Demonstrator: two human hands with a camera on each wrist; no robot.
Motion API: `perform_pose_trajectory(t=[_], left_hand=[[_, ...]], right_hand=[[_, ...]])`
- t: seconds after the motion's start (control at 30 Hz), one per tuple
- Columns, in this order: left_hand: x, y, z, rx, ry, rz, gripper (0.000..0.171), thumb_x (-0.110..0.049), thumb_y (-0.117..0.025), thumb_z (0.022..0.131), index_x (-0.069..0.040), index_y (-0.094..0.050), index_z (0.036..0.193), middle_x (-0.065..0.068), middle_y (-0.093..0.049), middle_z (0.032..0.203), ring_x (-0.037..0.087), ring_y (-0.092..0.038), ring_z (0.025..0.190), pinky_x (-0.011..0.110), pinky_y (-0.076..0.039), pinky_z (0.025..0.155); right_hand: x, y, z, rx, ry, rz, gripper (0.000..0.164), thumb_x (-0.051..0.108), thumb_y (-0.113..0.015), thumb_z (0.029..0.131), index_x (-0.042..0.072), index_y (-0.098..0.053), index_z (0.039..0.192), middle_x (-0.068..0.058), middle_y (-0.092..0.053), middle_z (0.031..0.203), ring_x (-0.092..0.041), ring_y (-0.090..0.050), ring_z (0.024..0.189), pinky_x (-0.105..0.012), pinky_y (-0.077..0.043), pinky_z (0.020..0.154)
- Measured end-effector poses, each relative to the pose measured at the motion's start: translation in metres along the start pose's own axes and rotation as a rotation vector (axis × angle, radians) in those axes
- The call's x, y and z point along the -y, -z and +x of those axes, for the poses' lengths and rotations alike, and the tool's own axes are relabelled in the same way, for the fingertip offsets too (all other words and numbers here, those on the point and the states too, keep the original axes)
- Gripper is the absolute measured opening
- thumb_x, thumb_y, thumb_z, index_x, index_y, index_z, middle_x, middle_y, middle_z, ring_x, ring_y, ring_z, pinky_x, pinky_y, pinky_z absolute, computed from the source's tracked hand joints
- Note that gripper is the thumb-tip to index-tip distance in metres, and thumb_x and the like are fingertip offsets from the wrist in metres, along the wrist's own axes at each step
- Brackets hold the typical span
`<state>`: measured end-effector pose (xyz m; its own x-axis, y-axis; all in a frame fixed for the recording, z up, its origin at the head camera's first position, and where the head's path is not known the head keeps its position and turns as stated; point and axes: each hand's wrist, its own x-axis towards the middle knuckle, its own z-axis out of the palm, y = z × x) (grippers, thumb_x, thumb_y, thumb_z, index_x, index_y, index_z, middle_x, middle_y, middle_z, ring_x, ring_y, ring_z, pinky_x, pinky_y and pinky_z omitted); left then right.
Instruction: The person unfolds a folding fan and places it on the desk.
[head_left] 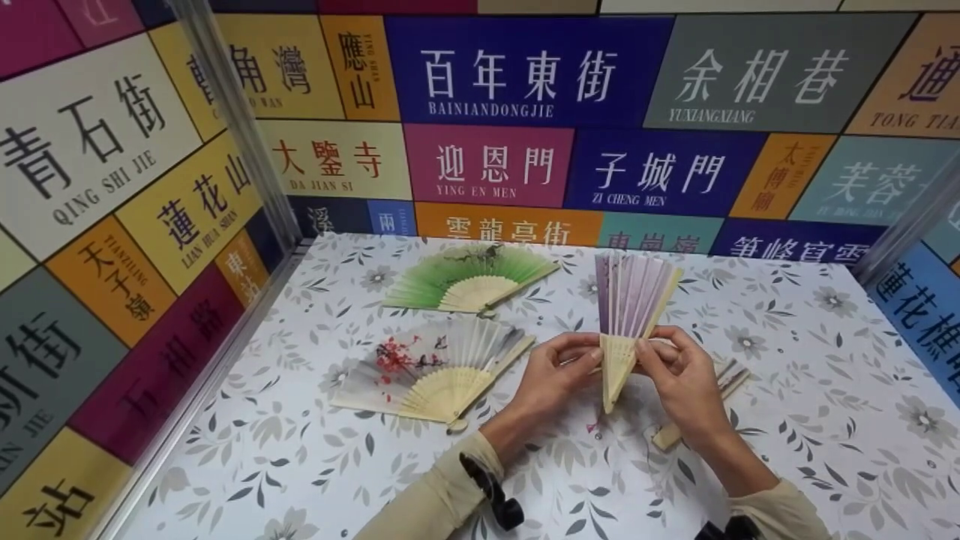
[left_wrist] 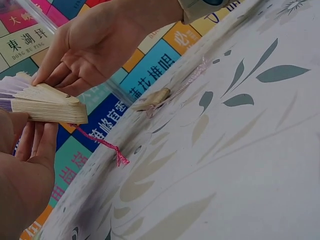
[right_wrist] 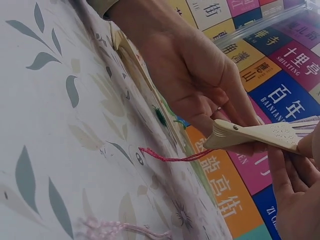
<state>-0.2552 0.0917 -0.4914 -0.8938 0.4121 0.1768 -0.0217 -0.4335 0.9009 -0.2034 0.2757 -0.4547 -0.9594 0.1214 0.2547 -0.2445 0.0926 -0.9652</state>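
Note:
A purple folding fan [head_left: 637,296], partly spread, stands upright between my two hands. My left hand [head_left: 559,367] pinches its pale ribs on the left side, and my right hand [head_left: 679,371] pinches the ribs on the right. In the left wrist view the stacked ribs [left_wrist: 50,111] show thick and close together. A pink tassel [left_wrist: 107,145] hangs from the fan's pivot end. On the table to the left lie two spread fans, a white one with red blossoms [head_left: 420,367] and a green one [head_left: 472,277].
A folded fan [head_left: 667,435] lies partly behind my right forearm, with a pale pink tassel [right_wrist: 120,227] near it. The flower-patterned tablecloth [head_left: 300,465] covers the table. Panels with street names [head_left: 487,165] stand along its back and sides.

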Motion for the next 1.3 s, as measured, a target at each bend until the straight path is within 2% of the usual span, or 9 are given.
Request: perform_pose_trajectory(t=[0.27,0.4,0.5,0.77,1.03,1.3], left_hand=[[0.0021,0.0026,0.0019,-0.039,-0.007,0.045,0.026,-0.005,-0.069,0.093,0.0,-0.068,0.119,0.014,-0.074,0.108,0.016,-0.072,0.098,0.048,-0.06,0.096],[0.0025,0.0041,0.0024,-0.055,-0.016,0.091,0.025,-0.005,-0.069,0.093,-0.002,-0.069,0.118,0.013,-0.074,0.11,0.014,-0.071,0.098,0.042,-0.061,0.096],[0.0026,0.0044,0.0025,-0.055,-0.023,0.09,0.025,-0.005,-0.069,0.094,-0.002,-0.068,0.118,0.012,-0.073,0.111,0.014,-0.07,0.099,0.035,-0.062,0.095],[0.0021,0.0042,0.0029,-0.068,-0.021,0.082,0.025,-0.005,-0.069,0.094,-0.002,-0.068,0.119,0.011,-0.074,0.106,0.014,-0.07,0.098,0.035,-0.062,0.095],[0.002,0.0042,0.0029,-0.08,-0.003,0.059,0.025,-0.006,-0.07,0.093,-0.003,-0.067,0.118,0.01,-0.073,0.108,0.015,-0.07,0.099,0.033,-0.062,0.094],[0.0013,0.0038,0.0027,-0.088,-0.005,0.048,0.025,-0.006,-0.07,0.093,-0.003,-0.067,0.118,0.01,-0.073,0.107,0.014,-0.07,0.099,0.03,-0.063,0.091]], right_hand=[[-0.0034,0.0013,-0.0012,0.037,-0.028,-0.032,0.038,0.025,-0.055,0.104,-0.003,-0.046,0.129,-0.011,-0.075,0.115,-0.02,-0.075,0.097,-0.026,-0.063,0.09],[-0.0059,0.001,-0.002,0.055,-0.037,-0.005,0.038,0.025,-0.053,0.105,-0.002,-0.043,0.13,-0.012,-0.075,0.115,-0.021,-0.075,0.099,-0.026,-0.061,0.093],[-0.0064,0.0003,-0.0024,0.058,-0.045,0.024,0.037,0.024,-0.052,0.105,-0.001,-0.042,0.13,-0.013,-0.075,0.112,-0.022,-0.075,0.097,-0.027,-0.061,0.094],[-0.0064,-0.0011,-0.0023,0.044,-0.06,0.049,0.035,0.025,-0.048,0.107,-0.002,-0.039,0.128,-0.004,-0.076,0.109,-0.019,-0.075,0.097,-0.027,-0.062,0.093],[-0.0067,-0.0021,-0.0024,0.042,-0.052,0.064,0.038,0.027,-0.045,0.108,-0.003,-0.035,0.129,-0.006,-0.075,0.109,-0.015,-0.073,0.103,-0.027,-0.062,0.092],[-0.0073,-0.0022,-0.0023,0.039,-0.052,0.106,0.035,0.027,-0.042,0.109,-0.001,-0.033,0.129,-0.003,-0.075,0.109,-0.014,-0.072,0.105,-0.026,-0.062,0.092]])
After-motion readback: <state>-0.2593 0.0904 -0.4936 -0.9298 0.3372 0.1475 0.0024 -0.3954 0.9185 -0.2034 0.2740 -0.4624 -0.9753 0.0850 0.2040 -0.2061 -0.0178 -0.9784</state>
